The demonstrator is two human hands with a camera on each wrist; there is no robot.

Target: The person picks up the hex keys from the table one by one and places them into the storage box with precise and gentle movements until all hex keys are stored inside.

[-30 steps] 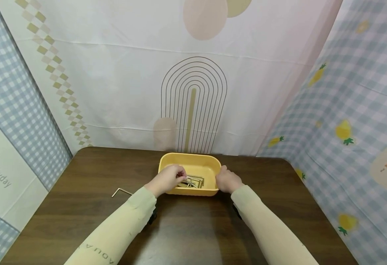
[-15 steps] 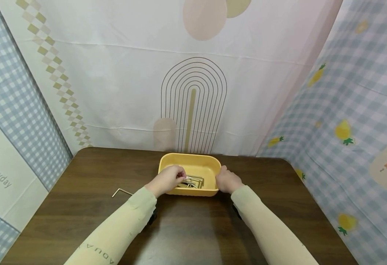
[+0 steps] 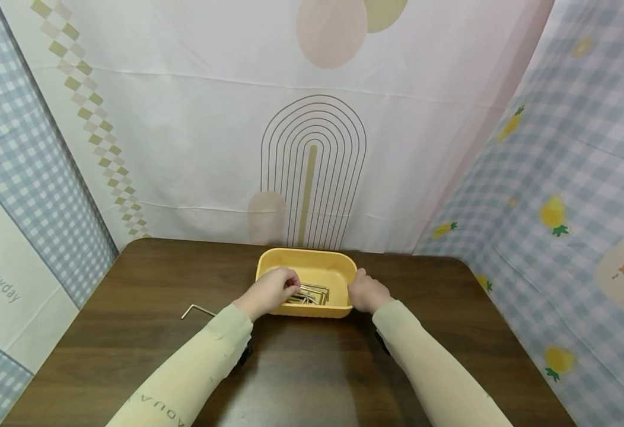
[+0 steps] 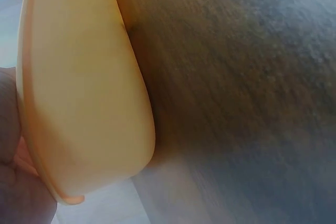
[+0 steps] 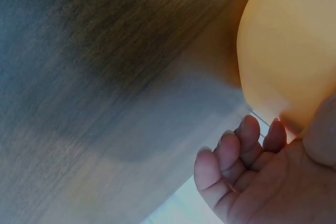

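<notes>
A yellow plastic bin (image 3: 322,258) stands near the back of the table, with several brass-coloured hex keys (image 3: 317,295) piled in its left and middle part. My left hand (image 3: 271,290) reaches over the bin's left front corner, its bent fingertips right at the pile. I cannot tell whether those fingertips pinch a hex key. At the right end, my right hand (image 3: 368,290) grips the bin wall, thumb at the rim; its fingers (image 5: 226,153) curl beneath in the right wrist view. The left wrist view shows the bin's outer wall and part of the left hand (image 4: 21,182).
One L-shaped hex key (image 3: 197,307) lies on the dark wooden table (image 3: 312,367), left of the bin beside my left forearm. A white patterned curtain (image 3: 200,148) hangs behind the table, and a blue checked one (image 3: 573,178) stands at the right.
Some hex keys by my left fingertips have shifted slightly in the pile. Both hands and the bin stay in nearly the same place.
</notes>
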